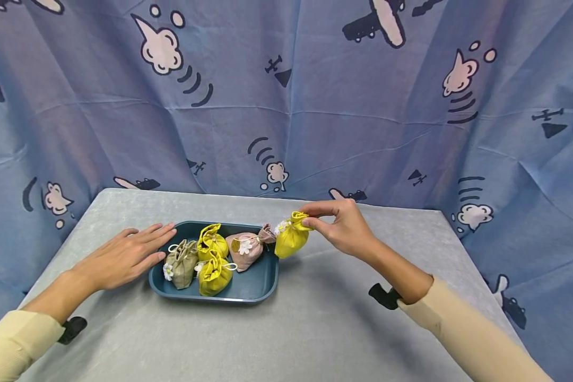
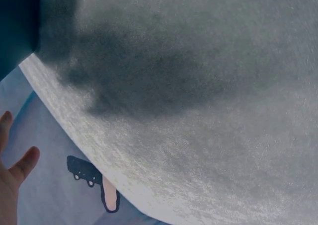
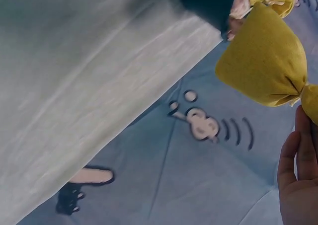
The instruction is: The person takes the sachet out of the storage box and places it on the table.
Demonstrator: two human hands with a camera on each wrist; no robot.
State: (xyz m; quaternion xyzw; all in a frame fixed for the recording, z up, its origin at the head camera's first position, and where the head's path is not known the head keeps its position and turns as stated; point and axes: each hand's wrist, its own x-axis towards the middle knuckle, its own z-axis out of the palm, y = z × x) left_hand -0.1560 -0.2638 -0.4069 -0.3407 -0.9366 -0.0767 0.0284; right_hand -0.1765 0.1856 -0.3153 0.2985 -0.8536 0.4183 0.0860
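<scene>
My right hand [image 1: 336,225] pinches a yellow drawstring pouch [image 1: 291,241] by its gathered neck, beside the right rim of a dark blue tray [image 1: 248,295]. A white flower trims that pouch, and its full body hangs below the fingers in the right wrist view [image 3: 268,56]. My left hand [image 1: 129,254] lies with fingers extended at the tray's left rim. Within the tray sit a grey-green pouch [image 1: 181,268], two yellow pouches, one behind [image 1: 212,243] and one in front [image 1: 215,276], and a pink pouch [image 1: 245,249] whose neck leans over the right side.
The tray stands on a table with a pale grey cover [image 1: 315,329]. Behind the table's back edge hangs a blue curtain [image 1: 239,63] printed with planes and clouds. Dark straps [image 1: 385,296] circle both wrists.
</scene>
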